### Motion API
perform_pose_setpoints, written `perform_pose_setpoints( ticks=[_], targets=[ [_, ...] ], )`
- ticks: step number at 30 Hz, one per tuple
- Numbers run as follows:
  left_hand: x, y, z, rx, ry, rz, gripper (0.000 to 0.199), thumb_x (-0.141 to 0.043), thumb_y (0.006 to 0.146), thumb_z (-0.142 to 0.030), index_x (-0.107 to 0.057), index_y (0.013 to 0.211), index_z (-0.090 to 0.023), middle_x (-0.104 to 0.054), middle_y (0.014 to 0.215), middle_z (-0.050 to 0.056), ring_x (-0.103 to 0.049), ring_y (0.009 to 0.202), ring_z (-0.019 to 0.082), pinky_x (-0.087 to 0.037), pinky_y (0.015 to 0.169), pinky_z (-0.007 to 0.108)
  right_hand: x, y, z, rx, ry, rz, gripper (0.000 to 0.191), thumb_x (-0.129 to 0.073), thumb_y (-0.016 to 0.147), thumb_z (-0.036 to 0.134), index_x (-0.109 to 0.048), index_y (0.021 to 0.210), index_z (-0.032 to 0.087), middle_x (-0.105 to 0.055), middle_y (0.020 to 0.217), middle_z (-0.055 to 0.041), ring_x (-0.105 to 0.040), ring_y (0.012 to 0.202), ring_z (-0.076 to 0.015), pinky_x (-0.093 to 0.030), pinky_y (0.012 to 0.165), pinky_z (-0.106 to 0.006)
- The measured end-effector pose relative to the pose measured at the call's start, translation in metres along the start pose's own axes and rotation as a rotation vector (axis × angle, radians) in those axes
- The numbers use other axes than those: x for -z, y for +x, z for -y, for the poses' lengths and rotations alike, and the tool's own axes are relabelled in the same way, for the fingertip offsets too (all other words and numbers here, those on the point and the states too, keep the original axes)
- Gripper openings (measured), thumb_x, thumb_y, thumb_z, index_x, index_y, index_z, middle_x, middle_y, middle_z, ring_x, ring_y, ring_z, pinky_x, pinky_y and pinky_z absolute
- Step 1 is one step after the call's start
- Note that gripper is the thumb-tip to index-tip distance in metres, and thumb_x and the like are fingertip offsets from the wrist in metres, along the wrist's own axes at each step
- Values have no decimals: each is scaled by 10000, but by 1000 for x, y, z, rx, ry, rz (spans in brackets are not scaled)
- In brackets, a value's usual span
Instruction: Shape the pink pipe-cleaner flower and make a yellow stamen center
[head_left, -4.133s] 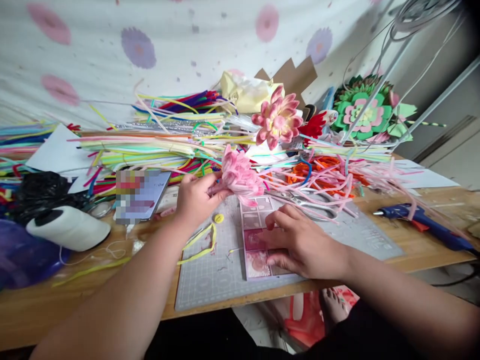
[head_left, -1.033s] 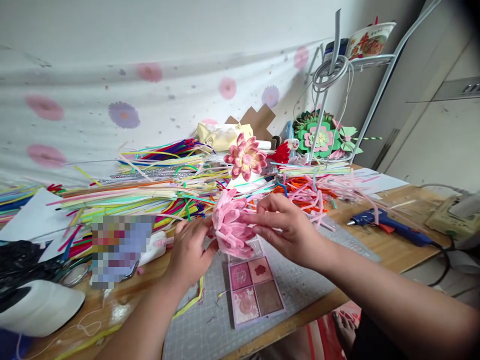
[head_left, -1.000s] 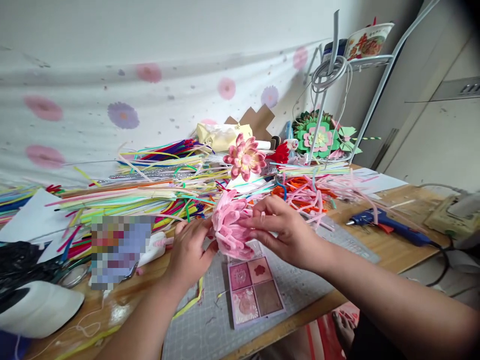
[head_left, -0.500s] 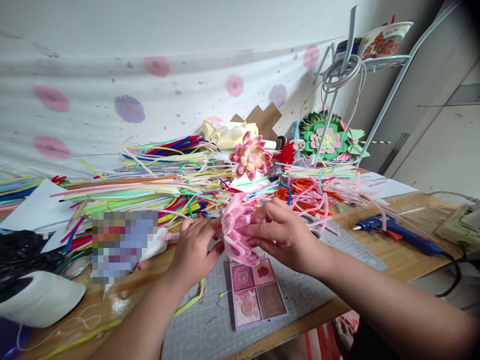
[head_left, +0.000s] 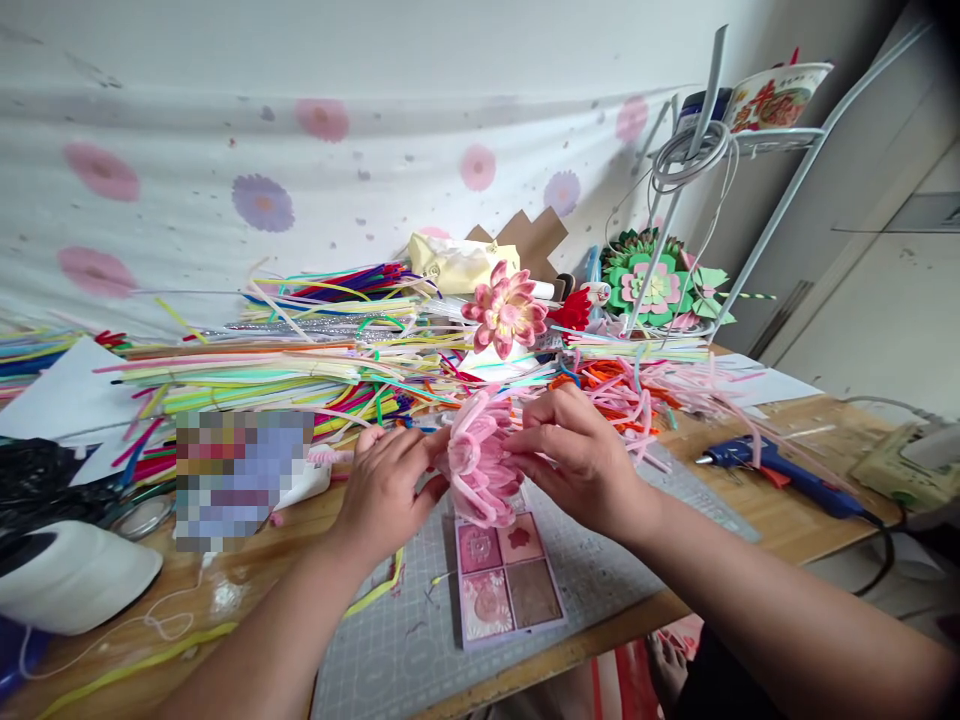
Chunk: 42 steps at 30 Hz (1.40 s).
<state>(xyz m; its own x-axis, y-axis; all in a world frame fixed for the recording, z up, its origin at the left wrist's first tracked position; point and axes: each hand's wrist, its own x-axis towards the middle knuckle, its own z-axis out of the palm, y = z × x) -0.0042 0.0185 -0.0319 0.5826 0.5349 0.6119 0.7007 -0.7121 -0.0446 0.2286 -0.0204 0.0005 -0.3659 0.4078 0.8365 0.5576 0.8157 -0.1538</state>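
Note:
A pink pipe-cleaner flower (head_left: 480, 465) is held sideways above the cutting mat, its petals facing right. My left hand (head_left: 390, 480) is closed around the flower's base, and a pink wrapped stem (head_left: 328, 455) sticks out to the left behind it. On the other side, my right hand (head_left: 574, 455) pinches the tips of the petals between thumb and fingers. Just below the flower lies an open makeup palette (head_left: 510, 580) with four pans in pink and brown shades.
The grey cutting mat (head_left: 390, 650) covers the table's front. Bundles of pipe cleaners (head_left: 247, 375) pile along the back, with a finished pink flower (head_left: 506, 310) standing among them. A blue glue gun (head_left: 787, 475) lies right; a white thread spool (head_left: 82, 575) sits left.
The right fingers have shifted slightly along the petals, and the flower has turned a little. The view has moved slightly; both hands still hold the flower.

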Motion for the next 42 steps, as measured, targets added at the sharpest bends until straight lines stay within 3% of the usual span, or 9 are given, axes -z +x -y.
perform_pose_setpoints(
  ticks=[8, 14, 18, 22, 30, 33, 37, 39, 42],
  targets=[
    [-3, 4, 4, 78, 179, 57, 221, -604, 785, -258, -634, 987, -174, -668, 814, 66, -610, 829, 299, -339, 742, 416, 4, -11, -2, -38, 18, 45, 52, -643, 840, 218, -649, 813, 174, -539, 830, -47, -514, 815, -194, -428, 726, -354],
    [-4, 4, 8, 195, 155, 54, 322, -600, 773, -256, -624, 1091, -213, -682, 853, 52, -617, 866, 287, -334, 738, 401, -10, -48, 10, -150, 108, 761, 360, -600, 852, 460, -669, 1101, 209, -533, 1151, -123, -446, 1004, -277, -408, 875, -460],
    [-4, 3, 6, 203, 129, 55, 303, -590, 784, -249, -624, 1082, -210, -694, 864, 54, -623, 883, 285, -331, 736, 399, -19, -53, 23, -163, 88, 861, 573, -556, 831, 581, -590, 1252, 194, -429, 1330, -152, -337, 1168, -347, -299, 998, -550],
    [-5, 3, 6, 225, 106, 66, 307, -601, 783, -251, -620, 1087, -214, -698, 871, 54, -625, 884, 282, -338, 746, 398, -17, -48, 28, -165, 121, 882, 504, -530, 841, 594, -639, 1168, 226, -442, 1314, -123, -327, 1188, -335, -258, 1025, -550],
    [-1, 1, 9, 196, 92, 53, 204, -589, 804, -210, -606, 1006, -192, -697, 862, 61, -628, 850, 265, -350, 736, 393, -16, -46, 28, -117, 145, 786, 323, -607, 827, 496, -683, 1033, 259, -529, 1171, -78, -418, 1087, -285, -347, 947, -487],
    [-2, 0, 12, 190, 78, 42, 197, -590, 807, -200, -601, 1003, -190, -693, 855, 61, -626, 848, 267, -351, 726, 395, -6, -37, 25, -132, 181, 551, 166, -617, 850, 335, -690, 908, 198, -555, 997, -74, -479, 902, -215, -427, 784, -372],
    [-1, 0, 9, 157, 75, 34, 150, -580, 808, -191, -610, 955, -182, -688, 845, 72, -621, 827, 274, -352, 716, 401, 10, -19, 18, -114, 68, 68, 187, -560, 880, 132, -670, 1015, 200, -503, 862, -45, -474, 782, -162, -404, 658, -298],
    [-1, 1, 5, 134, 59, 27, 131, -575, 809, -184, -614, 934, -177, -678, 827, 72, -619, 821, 276, -355, 723, 403, 12, -12, 12, -70, -11, -7, 236, -578, 868, 103, -666, 1055, 218, -514, 868, -43, -471, 776, -159, -398, 658, -297],
    [-1, 1, 0, 92, 42, 25, 115, -576, 811, -192, -620, 915, -172, -651, 769, 61, -607, 776, 270, -354, 704, 393, 11, -7, 7, -35, -72, 22, 219, -612, 857, 131, -675, 1051, 212, -560, 921, -64, -476, 820, -179, -408, 698, -322]
  ],
)
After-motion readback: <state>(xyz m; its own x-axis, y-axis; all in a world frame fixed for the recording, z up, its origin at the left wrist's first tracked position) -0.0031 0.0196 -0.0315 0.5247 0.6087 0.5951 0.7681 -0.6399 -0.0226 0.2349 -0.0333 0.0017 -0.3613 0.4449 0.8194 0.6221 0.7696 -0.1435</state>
